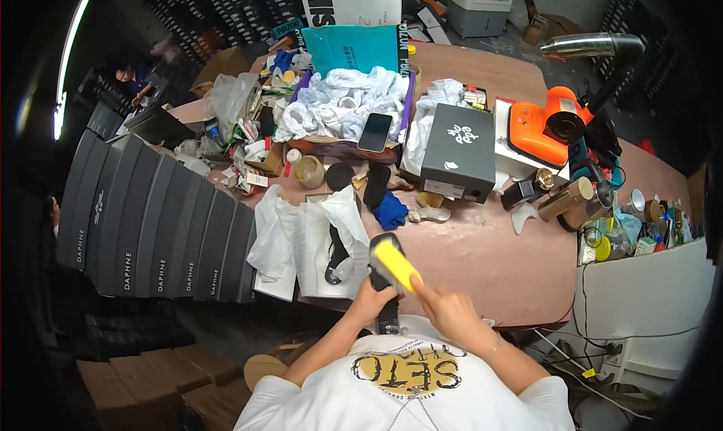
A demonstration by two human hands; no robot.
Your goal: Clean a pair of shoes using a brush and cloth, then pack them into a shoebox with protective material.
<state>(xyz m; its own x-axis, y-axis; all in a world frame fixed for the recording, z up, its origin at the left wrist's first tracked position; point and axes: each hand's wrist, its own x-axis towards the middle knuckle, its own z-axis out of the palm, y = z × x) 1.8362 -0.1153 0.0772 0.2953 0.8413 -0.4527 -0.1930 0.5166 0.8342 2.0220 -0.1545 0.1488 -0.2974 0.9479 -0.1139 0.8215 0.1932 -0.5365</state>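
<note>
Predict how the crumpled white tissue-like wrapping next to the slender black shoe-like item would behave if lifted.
The wrapping would probably be floppy, since it lies in loose folds. It looks light for its spread, judging by its thin edges. Pulled quickly, it might drag the black item, which lies against it.

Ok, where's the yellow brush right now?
In the head view, the yellow brush is in the right hand, just below centre, over the black shoe in the left hand.

Free tabletop point(497, 258) right, dark boxes point(143, 205) left
</note>
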